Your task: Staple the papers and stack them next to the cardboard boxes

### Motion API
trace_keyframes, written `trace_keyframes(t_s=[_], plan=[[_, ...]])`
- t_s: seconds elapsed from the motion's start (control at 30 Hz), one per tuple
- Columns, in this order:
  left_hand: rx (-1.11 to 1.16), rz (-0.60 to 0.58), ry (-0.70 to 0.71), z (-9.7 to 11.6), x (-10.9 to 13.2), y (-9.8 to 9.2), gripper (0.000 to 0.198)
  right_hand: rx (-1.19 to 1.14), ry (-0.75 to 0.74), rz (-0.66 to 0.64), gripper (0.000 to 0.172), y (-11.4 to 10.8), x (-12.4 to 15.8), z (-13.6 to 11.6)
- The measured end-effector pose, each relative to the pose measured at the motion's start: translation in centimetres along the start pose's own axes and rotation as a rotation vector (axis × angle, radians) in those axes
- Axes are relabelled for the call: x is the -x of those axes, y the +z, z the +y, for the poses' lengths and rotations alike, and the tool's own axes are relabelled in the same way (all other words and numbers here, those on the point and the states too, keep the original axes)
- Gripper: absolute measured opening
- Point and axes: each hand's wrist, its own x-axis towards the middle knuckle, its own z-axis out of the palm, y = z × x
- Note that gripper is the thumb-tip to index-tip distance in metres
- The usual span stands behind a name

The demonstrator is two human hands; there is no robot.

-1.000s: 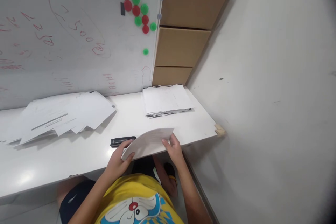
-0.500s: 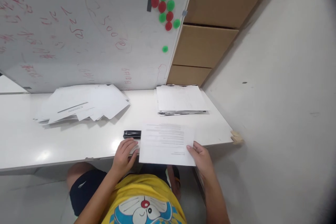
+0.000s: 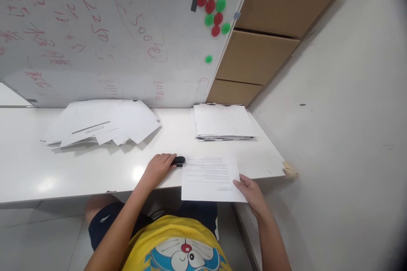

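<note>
My left hand [image 3: 159,169] is wrapped over a black stapler [image 3: 179,161], whose rounded front end pokes out past the fingers toward the paper. Between thumb and fingers, my right hand [image 3: 249,190] pinches the right edge of a printed sheet of paper [image 3: 206,182]; I cannot tell whether it is one sheet or several. The paper lies partly on the white table [image 3: 95,169] and hangs over its front edge. Its left edge is close to the stapler's front end, and whether they touch is unclear.
A fanned pile of papers [image 3: 104,123] lies at the back left, and a squared stack of papers [image 3: 222,120] at the back right. Behind them leans a whiteboard [image 3: 127,51] with red and green magnets. Cardboard boxes [image 3: 251,57] and a wall [image 3: 346,114] bound the right side.
My left hand has moved up and right, from resting beside the stapler to gripping it. The paper and my right hand have shifted slightly right in view.
</note>
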Motion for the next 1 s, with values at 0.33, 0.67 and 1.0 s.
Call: trace_keyframes(t_s=[0.33, 0.67, 1.0], plan=[[-0.020, 0.021, -0.053, -0.3, -0.3, 0.1, 0.035, 0.021, 0.045, -0.032, 0.050, 0.1, -1.1, -1.8], [0.036, -0.062, -0.078, 0.1, -0.3, -0.4, 0.038, 0.000, 0.086, -0.140, 0.051, 1.6, -1.3, -2.2], [-0.013, -0.024, 0.062, 0.0, -0.8, -0.7, 0.042, -0.186, 0.068, -0.038, 0.047, 2.4, -1.3, -0.5]])
